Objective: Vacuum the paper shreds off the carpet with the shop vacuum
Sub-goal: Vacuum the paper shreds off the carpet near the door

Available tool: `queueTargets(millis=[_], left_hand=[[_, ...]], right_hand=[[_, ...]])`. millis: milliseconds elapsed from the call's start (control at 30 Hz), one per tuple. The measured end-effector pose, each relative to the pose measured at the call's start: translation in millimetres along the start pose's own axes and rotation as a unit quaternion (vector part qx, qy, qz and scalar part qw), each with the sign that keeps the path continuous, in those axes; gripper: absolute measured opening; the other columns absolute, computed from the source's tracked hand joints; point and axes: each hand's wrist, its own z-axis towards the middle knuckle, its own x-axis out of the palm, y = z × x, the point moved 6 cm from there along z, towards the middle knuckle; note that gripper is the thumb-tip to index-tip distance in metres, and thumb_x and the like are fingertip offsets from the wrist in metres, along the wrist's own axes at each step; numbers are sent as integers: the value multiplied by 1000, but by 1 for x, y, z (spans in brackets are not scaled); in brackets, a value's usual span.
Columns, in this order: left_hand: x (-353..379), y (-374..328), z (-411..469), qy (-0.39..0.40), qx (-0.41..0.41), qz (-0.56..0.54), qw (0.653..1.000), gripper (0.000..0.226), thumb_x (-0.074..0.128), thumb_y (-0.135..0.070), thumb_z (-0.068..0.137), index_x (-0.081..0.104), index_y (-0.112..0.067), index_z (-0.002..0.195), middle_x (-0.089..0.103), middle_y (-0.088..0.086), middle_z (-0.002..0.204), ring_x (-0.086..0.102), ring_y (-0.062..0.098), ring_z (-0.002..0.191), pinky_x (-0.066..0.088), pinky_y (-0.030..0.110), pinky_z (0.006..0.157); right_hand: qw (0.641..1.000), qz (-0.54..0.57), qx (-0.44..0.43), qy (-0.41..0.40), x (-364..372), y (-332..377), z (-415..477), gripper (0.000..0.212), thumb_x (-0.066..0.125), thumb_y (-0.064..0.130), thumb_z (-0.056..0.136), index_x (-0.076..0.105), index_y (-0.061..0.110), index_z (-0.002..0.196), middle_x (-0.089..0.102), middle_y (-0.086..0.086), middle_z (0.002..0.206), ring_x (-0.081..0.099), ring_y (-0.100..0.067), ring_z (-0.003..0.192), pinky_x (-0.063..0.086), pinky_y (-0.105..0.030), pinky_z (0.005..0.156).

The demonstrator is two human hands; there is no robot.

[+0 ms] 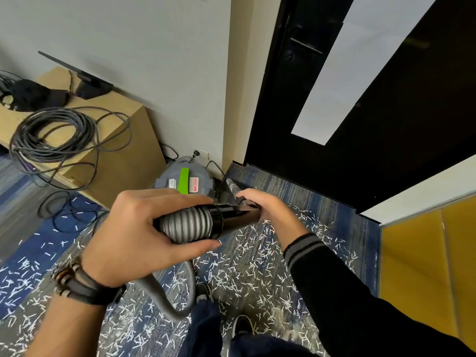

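An office, by the look of it — commercial blue-and-grey striped carpet (pixel 296 186), a black door (pixel 386 124) with a tall narrow pale panel (pixel 342 73), plain white walls (pixel 128 47) and a yellow partition (pixel 425 266). A light wooden cabinet (pixel 123 150) carries a coiled grey cable (pixel 51 135) — low on the wall beside it, a power outlet (pixel 202 153).

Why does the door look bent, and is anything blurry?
Head view: the wide-angle lens bows the door; glare streaks the black tube in the right hand; the left hand on the hose is sharp; paper shreds at lower right smear.
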Motion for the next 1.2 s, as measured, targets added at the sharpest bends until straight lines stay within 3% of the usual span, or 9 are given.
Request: queueTargets(millis=[300,467,633,767,833,967,1033,1100,1200], left_hand=[[-8,27,35,14,4,-3,1000,59,87,-58,70,80,-21,115,60,-33,94,58,-19,81,43,2,81],[-24,25,50,6,37,-20,999,59,90,-54,68,80,-18,113,59,-34,95,56,-24,83,39,-2,82],[-39,27,68,9,51,-5,999,58,89,-56,69,80,-17,112,59,-36,99,57,-25,87,40,-1,85],[-32,30,68,29,52,-13,998,59,85,-60,72,80,-18,112,63,-31,95,59,-20,82,41,-1,80],[-30,29,65,25,62,-14,998,59,88,-59,69,79,-20,113,69,-24,93,63,-14,82,46,2,80],[-22,30,72,29,77,4,997,59,90,-59,69,80,-22,115,73,-15,91,67,-4,79,57,18,77],[-15,40,80,41,69,16,997,59,87,-61,71,78,-26,117,75,-14,93,70,0,81,61,27,75],[-7,52,86,55,54,12,997,58,85,-63,72,78,-29,119,76,-14,96,72,2,84,62,32,75],[-1,70,90,74,32,0,997,57,84,-65,72,76,-34,119,76,-15,96,71,1,86,61,32,76]], right_hand=[[1000,1,14,4,-1,38,19,19,49,30,100,50,12,91,57,-1,54,57,-14,36,44,-16,39],[994,-98,0,42,-5,49,16,11,52,21,95,55,12,100,60,-8,81,62,-14,49,48,-21,51],[995,-72,-11,65,6,55,7,7,55,9,95,59,5,92,60,-10,74,64,-12,50,50,-20,46],[996,-64,-17,58,7,50,10,19,55,15,96,52,5,111,62,-7,75,63,-12,48,49,-21,45],[996,-27,-62,65,2,45,-1,29,59,17,94,54,0,116,66,-10,77,66,-17,58,54,-26,52],[963,163,-210,52,0,51,-30,41,65,13,89,60,-12,121,63,-32,117,65,-34,98,55,-42,91],[951,211,-211,83,2,58,-23,34,55,9,97,58,-15,121,63,-35,112,64,-33,94,56,-37,86],[982,126,-137,22,2,62,-3,29,58,15,97,60,-9,114,72,-23,86,69,-23,73,57,-30,65],[994,76,-73,17,8,58,31,24,64,16,91,63,2,110,70,-11,77,69,-20,62,56,-29,58]])
